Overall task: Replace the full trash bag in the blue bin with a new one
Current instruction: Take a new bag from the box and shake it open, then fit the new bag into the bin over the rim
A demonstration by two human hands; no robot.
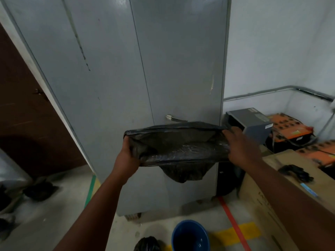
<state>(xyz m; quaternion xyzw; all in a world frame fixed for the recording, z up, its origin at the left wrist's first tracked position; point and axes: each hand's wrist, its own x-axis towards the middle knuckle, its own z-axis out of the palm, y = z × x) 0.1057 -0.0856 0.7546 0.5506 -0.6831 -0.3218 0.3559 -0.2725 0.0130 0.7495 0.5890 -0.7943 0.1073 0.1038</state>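
At the bottom edge of the view, on the concrete floor [45, 223], stands the blue bin [190, 236], open and with no liner in it. Just to its left lies a tied black full bag [147, 244], cut off by the frame. Yellow, red and green tape lines run over the floor near them.

Higher and farther out, both arms reach forward and hold the new trash bag [179, 144] up in the air, well above the bin. It is thin, dark and slightly glossy, its mouth pulled wide into a long flat oval; the bottom of it hangs down as a wrinkled pouch below the rim. The left hand [127, 156] grips the left end of the mouth, fingers closed tight over the plastic. The right hand [242, 148] grips the right end, fingers curled in over the rim and the thumb tucked against the film.

Under the right forearm sits a cardboard box [262, 192] with a dark crumpled thing lying on it. Behind the bag rises a tall grey metal cabinet [126, 78]. Past it, to the right, are a grey case [253, 122] and orange units [290, 129] against the white wall [281, 42].
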